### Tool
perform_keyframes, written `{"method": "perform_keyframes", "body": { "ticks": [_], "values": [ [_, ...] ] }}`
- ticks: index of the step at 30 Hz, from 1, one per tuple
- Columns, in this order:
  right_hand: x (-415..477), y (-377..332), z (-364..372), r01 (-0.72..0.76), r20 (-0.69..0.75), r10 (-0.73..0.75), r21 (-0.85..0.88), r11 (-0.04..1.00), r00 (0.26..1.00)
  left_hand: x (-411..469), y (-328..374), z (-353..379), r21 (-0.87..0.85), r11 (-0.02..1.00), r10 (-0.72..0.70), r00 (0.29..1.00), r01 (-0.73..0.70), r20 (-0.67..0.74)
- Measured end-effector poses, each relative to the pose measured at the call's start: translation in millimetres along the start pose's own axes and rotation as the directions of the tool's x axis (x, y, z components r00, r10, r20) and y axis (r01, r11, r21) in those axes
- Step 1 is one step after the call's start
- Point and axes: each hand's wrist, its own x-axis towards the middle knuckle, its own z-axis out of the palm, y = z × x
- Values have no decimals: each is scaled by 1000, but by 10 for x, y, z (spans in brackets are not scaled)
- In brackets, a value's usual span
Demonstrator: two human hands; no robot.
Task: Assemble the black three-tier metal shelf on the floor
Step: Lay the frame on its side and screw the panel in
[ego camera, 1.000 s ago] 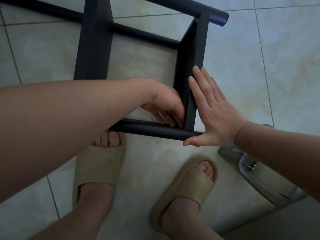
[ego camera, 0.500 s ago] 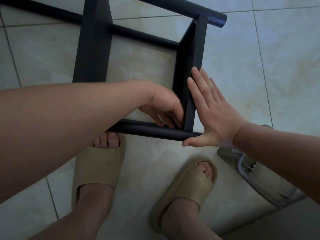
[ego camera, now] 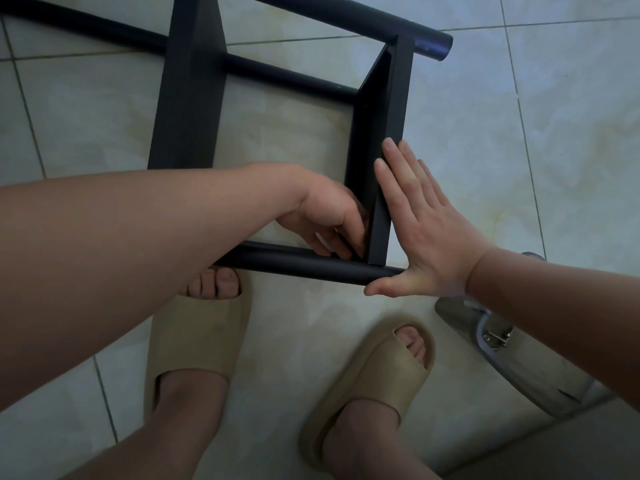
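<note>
The pale tiled floor [ego camera: 485, 133] is filling the whole view. The black shelf [ego camera: 188, 98] is lying on its side on it, in the far middle of the picture, and its top part is running off the far left edge, so you cannot see how long it is. Its long round poles are pointing from far left to near right. The near pole [ego camera: 301, 263] is lying just beyond the toes, and the far pole [ego camera: 381, 22] is ending in a round tip at the far right. Two flat shelf boards are standing on edge between the poles, running from near to far. The right board [ego camera: 388, 140] is sitting at the pole ends.

The left arm is crossing the near left of the view and hiding part of the near pole and the foot of the left board. The left hand [ego camera: 329, 216] is reaching inside the frame, with its fingers curled at the inner corner where the right board is meeting the near pole. The fingertips are in shadow, so you cannot tell if they are pinching something small. The right hand [ego camera: 426, 233] is spread flat and pressing on the outer face of the right board, with the thumb touching the end of the near pole.

Two feet in tan slippers [ego camera: 197, 341] are standing on the near side. A shiny grey thing [ego camera: 498, 344] is lying at the near right, half hidden by the right arm, and it is hard to make out
</note>
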Motion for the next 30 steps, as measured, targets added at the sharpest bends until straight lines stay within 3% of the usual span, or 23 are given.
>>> {"method": "perform_keyframes", "body": {
  "ticks": [30],
  "values": [
    [2, 12, 20, 4, -6, -4, 10, 1000, 1000, 49, 9, 35, 2, 1000, -3, 999, 3, -51]
  ]
}}
